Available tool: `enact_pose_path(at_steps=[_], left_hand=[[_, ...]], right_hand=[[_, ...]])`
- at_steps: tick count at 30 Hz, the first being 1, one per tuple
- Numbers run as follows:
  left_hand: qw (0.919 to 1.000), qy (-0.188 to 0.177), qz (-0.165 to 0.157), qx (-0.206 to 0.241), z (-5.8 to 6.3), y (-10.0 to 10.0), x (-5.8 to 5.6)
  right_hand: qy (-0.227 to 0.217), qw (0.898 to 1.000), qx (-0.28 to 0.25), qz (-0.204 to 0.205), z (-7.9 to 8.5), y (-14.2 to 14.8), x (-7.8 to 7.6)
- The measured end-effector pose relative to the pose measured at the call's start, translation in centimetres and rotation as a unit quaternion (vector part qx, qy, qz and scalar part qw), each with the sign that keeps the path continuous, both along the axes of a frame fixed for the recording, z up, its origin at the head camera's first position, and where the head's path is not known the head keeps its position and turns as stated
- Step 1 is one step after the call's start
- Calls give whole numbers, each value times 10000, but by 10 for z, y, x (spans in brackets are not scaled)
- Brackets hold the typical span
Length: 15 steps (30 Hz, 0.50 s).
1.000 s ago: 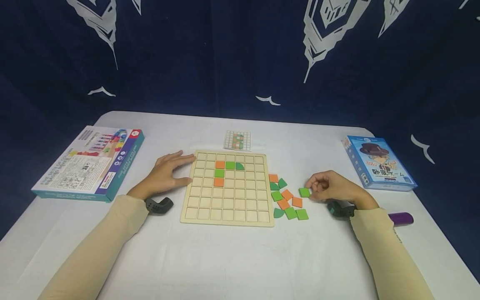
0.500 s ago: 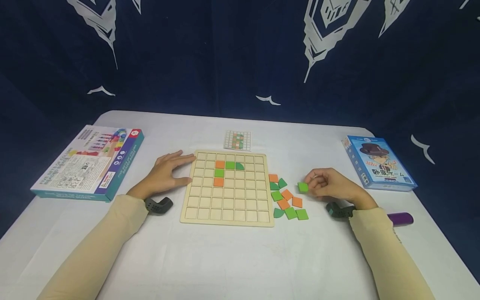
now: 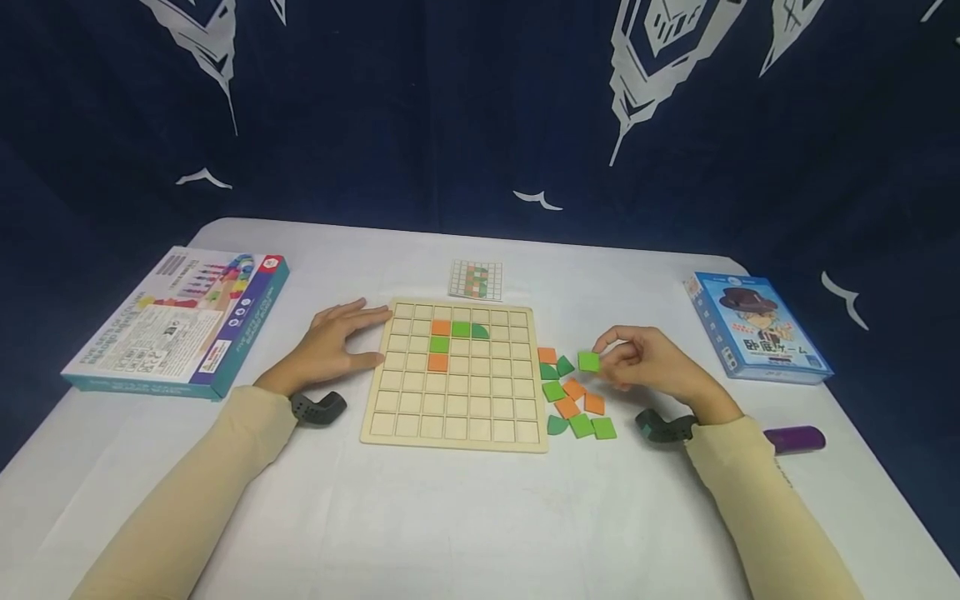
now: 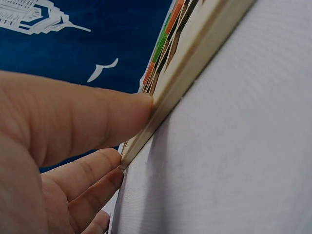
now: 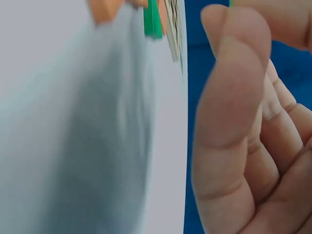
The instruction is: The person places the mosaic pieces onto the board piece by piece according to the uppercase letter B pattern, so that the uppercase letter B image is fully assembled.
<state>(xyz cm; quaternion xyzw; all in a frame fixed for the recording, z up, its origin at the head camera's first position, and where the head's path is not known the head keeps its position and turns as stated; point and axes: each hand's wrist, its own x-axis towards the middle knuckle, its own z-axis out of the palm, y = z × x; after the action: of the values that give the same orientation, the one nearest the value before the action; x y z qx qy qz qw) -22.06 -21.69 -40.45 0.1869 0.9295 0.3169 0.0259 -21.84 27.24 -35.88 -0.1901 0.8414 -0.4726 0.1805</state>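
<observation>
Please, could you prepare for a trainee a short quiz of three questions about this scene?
1. Multiple choice: what does the right grip pinch?
a) an orange square tile
b) a green square tile
c) the blue box

2. True or false: the left grip rests on the patterned card.

3. Count: how many coloured pieces lie in the cells of the wooden board?

Key: 1 b; 2 false, it is at the board's left edge; 3 five.

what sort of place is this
Probably an indoor spot set up for puzzles or games, though the wider room is out of view. A white-covered table stands before a dark blue patterned cloth, with a gridded wooden board on it.
</observation>
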Motion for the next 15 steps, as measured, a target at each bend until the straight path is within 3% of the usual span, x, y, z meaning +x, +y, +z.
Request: enact_pose_path(at_steps=[15], left_hand=[[10000,5,9,20,0,0,0]], right_hand=[[-41,10000,9,32,5,-34,-7]])
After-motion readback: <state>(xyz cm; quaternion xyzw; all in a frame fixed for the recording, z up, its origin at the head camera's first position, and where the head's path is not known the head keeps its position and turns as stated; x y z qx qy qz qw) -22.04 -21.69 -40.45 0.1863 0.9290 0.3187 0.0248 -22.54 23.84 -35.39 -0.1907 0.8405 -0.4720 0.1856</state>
